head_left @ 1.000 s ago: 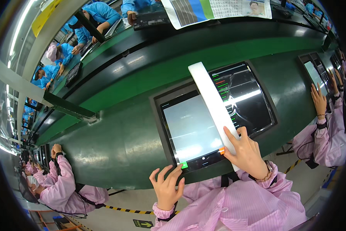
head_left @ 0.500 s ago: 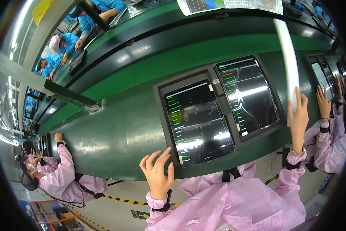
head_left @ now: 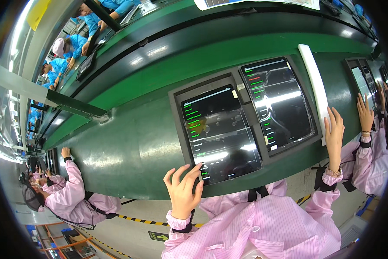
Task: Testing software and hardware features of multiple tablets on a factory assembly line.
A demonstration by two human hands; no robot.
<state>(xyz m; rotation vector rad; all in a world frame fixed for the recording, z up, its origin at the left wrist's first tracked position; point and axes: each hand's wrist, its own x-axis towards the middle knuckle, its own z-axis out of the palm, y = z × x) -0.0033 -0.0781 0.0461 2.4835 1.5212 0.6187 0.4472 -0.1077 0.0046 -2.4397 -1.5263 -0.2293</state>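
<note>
Two dark tablets with lit screens lie side by side in a black foam tray. Their screens show lists of short lines, mostly green with some white and a little red. At the lower left corner of the left tablet is my left hand, fingers apart, one fingertip on or just over the screen. The right tablet seems to have a glossy clear film on it. To its right a long white strip lies along the tray. My right hand is by the strip's near end, fingers stretched, thumb against or over its edge.
The green bench runs from left to right. Another tray of devices stands at the far right, with a co-worker's hand over it. A metal post bracket rises at the left. Across a dark rail, people in blue work.
The white strip has come down from a raised position and now lies beside the tray. My right hand has loosened from it. My left hand has moved right onto the left tablet's corner.
</note>
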